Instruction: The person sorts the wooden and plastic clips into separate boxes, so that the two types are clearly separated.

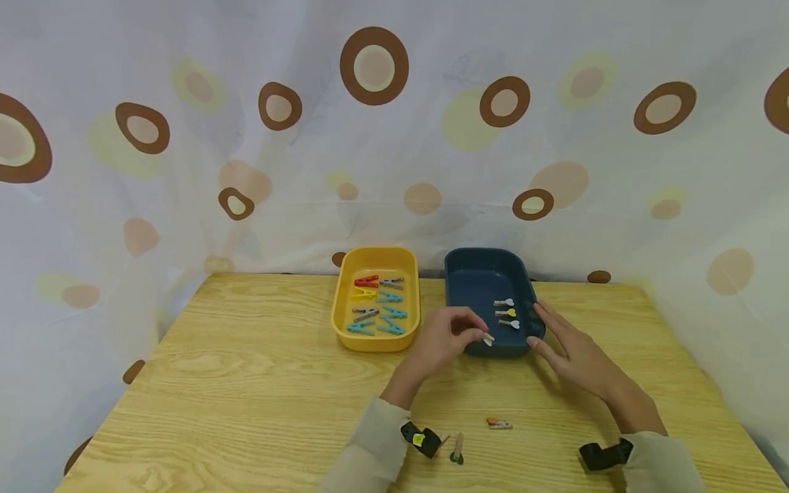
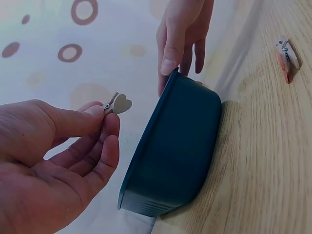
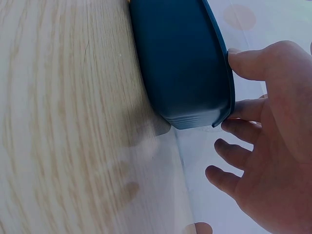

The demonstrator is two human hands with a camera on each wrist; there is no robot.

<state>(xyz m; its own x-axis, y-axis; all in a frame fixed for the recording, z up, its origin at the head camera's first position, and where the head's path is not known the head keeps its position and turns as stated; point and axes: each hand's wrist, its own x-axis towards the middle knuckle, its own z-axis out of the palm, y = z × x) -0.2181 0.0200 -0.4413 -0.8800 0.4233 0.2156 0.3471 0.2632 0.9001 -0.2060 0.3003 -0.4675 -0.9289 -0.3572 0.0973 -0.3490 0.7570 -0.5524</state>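
Note:
My left hand (image 1: 440,342) pinches a small wooden clothespin (image 2: 121,104) with a white heart on it, between thumb and index finger. It holds the clothespin over the near left rim of a dark blue tub (image 1: 471,291). Inside that tub lie three heart clothespins (image 1: 507,313) in a column, two with white hearts and one with a yellow heart. At the tub's near right corner, the thumb and fingertips of my right hand (image 1: 579,356) touch the rim, its fingers extended and spread. The right wrist view shows that contact from outside the tub.
Left of the blue tub stands a yellow tub (image 1: 376,258) with several red, yellow, blue and grey clothespins. On the table (image 1: 246,383) nearer me lie an orange-tipped clothespin (image 1: 499,424) and one with a dark green heart (image 1: 457,450). A patterned cloth (image 1: 394,150) hangs behind.

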